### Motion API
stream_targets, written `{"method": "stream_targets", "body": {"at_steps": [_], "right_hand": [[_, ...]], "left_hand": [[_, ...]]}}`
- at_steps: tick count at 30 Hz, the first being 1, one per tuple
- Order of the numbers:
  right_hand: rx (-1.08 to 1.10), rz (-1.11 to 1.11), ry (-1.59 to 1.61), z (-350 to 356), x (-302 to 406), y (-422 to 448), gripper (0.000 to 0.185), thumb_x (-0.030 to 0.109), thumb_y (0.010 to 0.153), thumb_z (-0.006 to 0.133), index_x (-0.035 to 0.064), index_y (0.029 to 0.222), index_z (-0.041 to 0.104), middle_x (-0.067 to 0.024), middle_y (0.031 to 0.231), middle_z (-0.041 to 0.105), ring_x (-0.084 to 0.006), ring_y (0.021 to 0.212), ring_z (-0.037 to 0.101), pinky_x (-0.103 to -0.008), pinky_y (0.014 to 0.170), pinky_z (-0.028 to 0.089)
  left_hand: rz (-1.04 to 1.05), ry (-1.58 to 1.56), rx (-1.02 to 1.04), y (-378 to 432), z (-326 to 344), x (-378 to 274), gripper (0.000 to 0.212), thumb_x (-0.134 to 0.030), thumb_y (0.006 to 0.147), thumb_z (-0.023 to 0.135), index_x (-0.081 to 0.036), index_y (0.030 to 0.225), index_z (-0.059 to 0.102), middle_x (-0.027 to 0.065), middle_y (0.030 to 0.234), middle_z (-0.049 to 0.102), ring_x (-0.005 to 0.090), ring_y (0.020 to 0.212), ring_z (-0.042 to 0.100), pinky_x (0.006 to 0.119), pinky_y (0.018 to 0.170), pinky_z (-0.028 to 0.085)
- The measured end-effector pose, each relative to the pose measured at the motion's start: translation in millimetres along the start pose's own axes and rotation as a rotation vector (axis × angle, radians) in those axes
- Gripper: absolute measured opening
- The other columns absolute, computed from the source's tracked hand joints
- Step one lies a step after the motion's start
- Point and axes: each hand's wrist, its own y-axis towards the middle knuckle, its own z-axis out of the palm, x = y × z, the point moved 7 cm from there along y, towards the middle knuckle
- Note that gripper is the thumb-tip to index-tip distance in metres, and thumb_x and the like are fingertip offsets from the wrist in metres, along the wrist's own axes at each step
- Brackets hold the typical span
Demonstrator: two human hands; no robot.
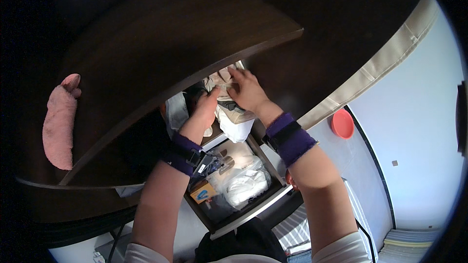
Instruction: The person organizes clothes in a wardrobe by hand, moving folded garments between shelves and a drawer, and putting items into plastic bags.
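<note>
Both of my hands reach into a compartment under a dark wooden shelf. My right hand (248, 89) rests with spread fingers on a stack of folded beige cloth (221, 78). My left hand (206, 107) is at the stack's left side, next to black cloth; its fingertips are partly hidden, so its hold cannot be told. White cloth (236, 126) hangs at the front of the stack, and a grey-white cloth (176, 111) lies left of my left hand. Each wrist wears a purple band.
Below the hands, a pulled-out drawer (252, 217) holds a clear plastic bag of white items (246, 186) and a small orange box (203, 191). A pink plush roll (60, 128) lies on the dark shelf (164, 44). A red basin (342, 124) stands on the floor.
</note>
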Motion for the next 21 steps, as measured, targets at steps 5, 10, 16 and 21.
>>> {"method": "stream_targets", "body": {"at_steps": [5, 10, 16, 21], "right_hand": [[0.017, -0.056, -0.034, 33, -18, -19, 0.052, 0.023, 0.089, 0.055, 0.0156, 0.137, 0.038, -0.0171, 0.136, 0.041, -0.0345, 0.125, 0.039, -0.0370, 0.104, 0.034], [0.020, -0.007, -0.022, 38, -25, -21, 0.052, 0.023, 0.088, 0.055, 0.0167, 0.137, 0.039, -0.0168, 0.136, 0.042, -0.0341, 0.124, 0.040, -0.0372, 0.104, 0.034], [-0.095, -0.025, 0.007, 40, -22, -29, 0.050, 0.022, 0.088, 0.056, 0.0161, 0.135, 0.042, -0.0174, 0.135, 0.042, -0.0345, 0.124, 0.040, -0.0374, 0.103, 0.035], [-0.254, 0.031, 0.122, 23, -24, -63, 0.041, 0.023, 0.087, 0.055, 0.0130, 0.126, 0.052, -0.0170, 0.132, 0.046, -0.0346, 0.121, 0.043, -0.0395, 0.100, 0.036]], "left_hand": [[0.096, 0.050, -0.053, 8, -24, 11, 0.065, -0.034, 0.084, 0.062, 0.006, 0.130, 0.038, 0.0188, 0.132, 0.044, 0.0238, 0.121, 0.041, 0.032, 0.100, 0.032], [0.212, 0.279, -0.077, -22, -17, 1, 0.071, -0.035, 0.085, 0.061, 0.008, 0.133, 0.032, 0.0199, 0.134, 0.042, 0.0252, 0.121, 0.042, 0.032, 0.100, 0.033], [0.405, 0.165, 0.098, -103, 7, -1, 0.056, -0.007, 0.091, 0.050, 0.001, 0.140, 0.024, 0.0166, 0.133, 0.043, 0.0209, 0.120, 0.044, 0.031, 0.100, 0.035], [0.392, 0.115, 0.212, -159, 1, 44, 0.042, -0.008, 0.095, 0.047, 0.000, 0.134, 0.037, 0.0138, 0.125, 0.051, 0.0204, 0.112, 0.053, 0.033, 0.095, 0.042]]}}
